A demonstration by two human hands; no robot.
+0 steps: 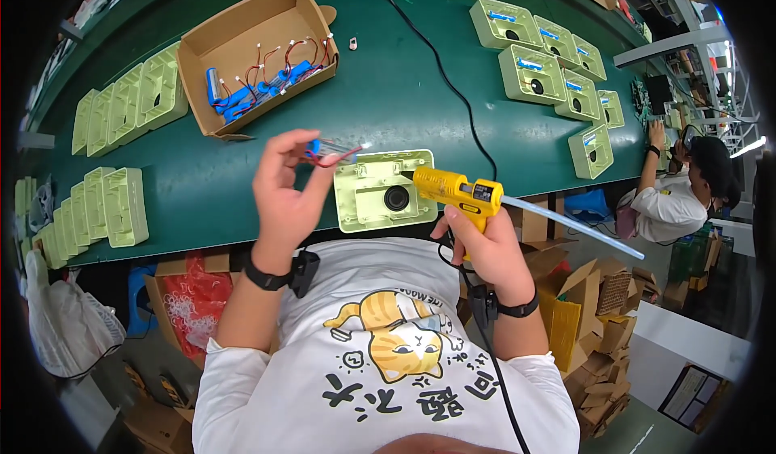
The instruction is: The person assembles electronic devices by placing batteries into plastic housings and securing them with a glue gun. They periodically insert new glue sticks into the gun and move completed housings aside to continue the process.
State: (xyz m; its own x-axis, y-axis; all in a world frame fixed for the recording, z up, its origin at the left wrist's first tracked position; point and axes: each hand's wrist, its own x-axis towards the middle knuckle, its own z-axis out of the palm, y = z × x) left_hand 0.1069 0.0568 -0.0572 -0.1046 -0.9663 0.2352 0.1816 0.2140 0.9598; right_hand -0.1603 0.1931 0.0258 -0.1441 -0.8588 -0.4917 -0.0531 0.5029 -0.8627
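Between thumb and fingers my left hand [289, 183] pinches a blue cylindrical battery [322, 149] with red and black wires and a small white plug. It is held just above the left rim of a pale green plastic housing [364, 212]. That housing lies on the green table with its inside up, and a round black speaker [396, 199] sits in it. My right hand [489, 248] is wrapped round the handle of a yellow hot glue gun [457, 191]. The gun's nozzle points left over the housing's upper right part. A long translucent glue stick [574, 226] sticks out behind it.
A cardboard box [218, 46] of wired blue batteries stands at the far left. Rows of green housings [125, 208] line the left side. Several housings with batteries [533, 74] stand far right. A black cable [440, 58] crosses the table. A co-worker [675, 187] sits at right.
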